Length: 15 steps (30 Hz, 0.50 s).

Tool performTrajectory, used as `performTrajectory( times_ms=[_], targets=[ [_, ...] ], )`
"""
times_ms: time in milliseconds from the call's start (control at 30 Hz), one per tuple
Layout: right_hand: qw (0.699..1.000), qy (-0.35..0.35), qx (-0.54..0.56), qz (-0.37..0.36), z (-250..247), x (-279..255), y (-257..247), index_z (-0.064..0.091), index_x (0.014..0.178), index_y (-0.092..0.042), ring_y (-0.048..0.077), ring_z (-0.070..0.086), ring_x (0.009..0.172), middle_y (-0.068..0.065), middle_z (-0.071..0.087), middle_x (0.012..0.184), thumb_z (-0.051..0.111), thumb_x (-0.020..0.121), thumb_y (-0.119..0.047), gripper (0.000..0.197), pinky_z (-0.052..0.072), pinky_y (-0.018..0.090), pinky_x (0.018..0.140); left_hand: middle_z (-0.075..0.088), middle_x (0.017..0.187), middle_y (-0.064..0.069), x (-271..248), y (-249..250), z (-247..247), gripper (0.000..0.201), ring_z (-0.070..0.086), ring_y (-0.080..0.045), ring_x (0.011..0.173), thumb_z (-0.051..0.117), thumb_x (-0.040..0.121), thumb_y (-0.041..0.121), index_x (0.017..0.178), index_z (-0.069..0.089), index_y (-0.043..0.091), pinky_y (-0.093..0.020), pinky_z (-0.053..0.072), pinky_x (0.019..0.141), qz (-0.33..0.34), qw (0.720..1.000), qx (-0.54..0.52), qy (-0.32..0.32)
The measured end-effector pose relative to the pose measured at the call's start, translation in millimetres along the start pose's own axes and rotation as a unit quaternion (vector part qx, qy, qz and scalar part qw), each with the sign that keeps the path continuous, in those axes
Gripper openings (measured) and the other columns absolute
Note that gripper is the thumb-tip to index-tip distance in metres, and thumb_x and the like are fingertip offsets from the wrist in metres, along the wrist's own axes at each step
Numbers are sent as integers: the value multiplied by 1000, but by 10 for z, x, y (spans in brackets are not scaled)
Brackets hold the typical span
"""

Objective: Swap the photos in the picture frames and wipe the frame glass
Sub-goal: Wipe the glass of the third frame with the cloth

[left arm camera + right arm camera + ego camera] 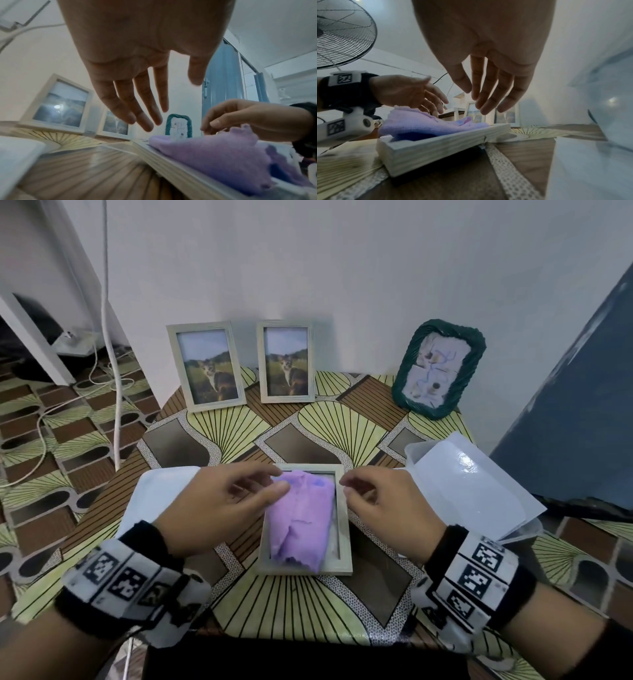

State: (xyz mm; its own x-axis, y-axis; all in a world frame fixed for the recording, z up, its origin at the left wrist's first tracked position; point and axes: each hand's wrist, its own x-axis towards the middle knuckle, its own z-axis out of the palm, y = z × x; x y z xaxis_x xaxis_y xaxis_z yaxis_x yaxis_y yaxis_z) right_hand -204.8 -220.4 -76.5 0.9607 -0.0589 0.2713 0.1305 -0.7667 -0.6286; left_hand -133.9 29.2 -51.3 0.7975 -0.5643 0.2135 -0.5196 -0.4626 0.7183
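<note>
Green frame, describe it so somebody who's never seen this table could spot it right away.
Start at the patterned table against the white wall. Three frames stand along its back edge; the green frame is the one at the far right. Unlike the two pale frames with cat photos, it has a dark green twisted border and rounded corners.

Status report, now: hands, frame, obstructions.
Left hand and right hand open, hovering, holding nothing. Purple cloth lies on the flat frame. Nothing in the way.
</note>
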Motion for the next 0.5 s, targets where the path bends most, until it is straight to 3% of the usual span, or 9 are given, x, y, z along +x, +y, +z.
performTrajectory(
  times_ms=[67,133,200,233,300,433,500],
  targets=[
    [999,-13,-7,-32,22,17,-68,71,92,-19,6,61,77,-9,69,84,60,91,-23,12,53,30,73,71,97,18,4,-94,-99,43,66,-3,90,56,80,63,110,69,36,-23,53,79,-9,999,30,-29],
    [997,-47,-31,-53,69,54,-132,69,97,-17,10,60,82,-6,67,89,57,94,-28,16,51,35,77,67,113,18,12,-218,-142,37,61,-3,104,61,87,50,120,64,33,-24,49,90,27,989,138,-54],
    [990,-103,-78,-64,140,101,-200,65,107,-17,16,59,93,-3,65,101,50,98,-36,26,49,37,84,48,145,3,37,-325,-102,63,43,-17,134,62,88,49,142,46,21,-27,34,109,53,956,256,-136],
    [984,-131,-105,-66,178,123,-241,63,115,-17,18,58,99,-1,64,108,47,99,-40,32,48,38,88,26,158,2,48,-366,-63,82,23,-18,146,58,85,59,151,29,20,-28,23,116,42,935,294,-193],
    [972,-170,-144,-67,260,154,-334,54,129,-19,21,58,109,1,61,122,40,100,-47,43,48,40,92,-7,161,7,68,-388,-5,107,-10,-14,149,43,73,79,155,1,24,-30,9,122,14,905,324,-274],
    [954,-231,-187,-48,414,178,-466,40,138,-18,27,54,117,8,51,135,35,100,-52,51,49,44,96,-17,158,6,77,-385,86,124,-21,-10,145,26,58,94,153,-13,23,-23,-1,119,37,893,345,-285],
    [940,-259,-215,-50,433,194,-501,35,141,-14,31,49,124,14,46,139,42,99,-44,52,45,44,98,-22,156,7,87,-373,120,124,-25,-8,142,29,60,93,150,-19,22,-20,-7,115,26,896,334,-290]
  ],
)
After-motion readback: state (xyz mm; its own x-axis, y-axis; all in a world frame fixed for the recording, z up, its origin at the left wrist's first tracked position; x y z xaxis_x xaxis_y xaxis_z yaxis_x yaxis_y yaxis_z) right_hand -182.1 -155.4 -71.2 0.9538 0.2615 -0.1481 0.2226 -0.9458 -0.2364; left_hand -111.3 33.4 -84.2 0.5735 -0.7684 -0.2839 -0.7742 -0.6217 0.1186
